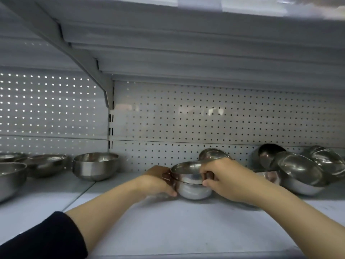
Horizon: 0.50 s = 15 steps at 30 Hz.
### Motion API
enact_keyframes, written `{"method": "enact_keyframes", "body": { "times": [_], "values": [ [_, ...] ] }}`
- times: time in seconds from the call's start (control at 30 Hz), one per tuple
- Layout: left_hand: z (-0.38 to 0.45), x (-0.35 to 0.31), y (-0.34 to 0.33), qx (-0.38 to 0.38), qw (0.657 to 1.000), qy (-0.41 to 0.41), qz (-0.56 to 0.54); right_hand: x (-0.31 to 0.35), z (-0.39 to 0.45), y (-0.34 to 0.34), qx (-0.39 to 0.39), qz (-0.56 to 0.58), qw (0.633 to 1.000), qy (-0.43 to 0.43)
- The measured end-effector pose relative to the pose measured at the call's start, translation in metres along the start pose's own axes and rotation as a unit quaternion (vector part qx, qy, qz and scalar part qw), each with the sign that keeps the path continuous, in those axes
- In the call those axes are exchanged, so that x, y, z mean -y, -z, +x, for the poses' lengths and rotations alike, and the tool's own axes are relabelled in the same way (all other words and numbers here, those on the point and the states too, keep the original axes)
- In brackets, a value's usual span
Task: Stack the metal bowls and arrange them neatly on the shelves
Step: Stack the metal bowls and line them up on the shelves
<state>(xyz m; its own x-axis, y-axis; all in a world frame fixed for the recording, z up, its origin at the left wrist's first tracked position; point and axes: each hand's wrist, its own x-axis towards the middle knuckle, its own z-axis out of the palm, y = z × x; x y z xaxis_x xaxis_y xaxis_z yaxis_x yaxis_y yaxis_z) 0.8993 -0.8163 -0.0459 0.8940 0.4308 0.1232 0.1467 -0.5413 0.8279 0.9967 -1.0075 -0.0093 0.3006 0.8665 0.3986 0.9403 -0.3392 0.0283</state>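
Head view: stacked bowls [190, 181] between left hand [158, 181] and right hand [224, 176].

two shiny nested metal bowls [190, 181] upright on shelf [168, 221].

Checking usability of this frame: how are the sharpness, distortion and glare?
Head view: wide-angle bending curves the upper shelf; the top edge is smeared by blur; the stacked bowls between left hand and right hand are fairly sharp; soft reflections sheen the pegboard back panel; tilted bowls show mild highlights.
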Motion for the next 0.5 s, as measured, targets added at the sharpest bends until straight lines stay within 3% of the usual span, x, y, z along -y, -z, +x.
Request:
{"method": "enact_keyframes", "body": {
  "times": [0.23,0.5],
  "values": [
    [-0.002,0.005,0.011,-0.023,0.999,-0.008,0.030,0.007,0.010,-0.012,-0.011,0.060,0.998,0.010],
    [0.001,0.015,0.018,0.010,1.000,-0.019,-0.013,0.001,0.015,-0.016,-0.010,0.076,0.997,0.015]
  ]
}}
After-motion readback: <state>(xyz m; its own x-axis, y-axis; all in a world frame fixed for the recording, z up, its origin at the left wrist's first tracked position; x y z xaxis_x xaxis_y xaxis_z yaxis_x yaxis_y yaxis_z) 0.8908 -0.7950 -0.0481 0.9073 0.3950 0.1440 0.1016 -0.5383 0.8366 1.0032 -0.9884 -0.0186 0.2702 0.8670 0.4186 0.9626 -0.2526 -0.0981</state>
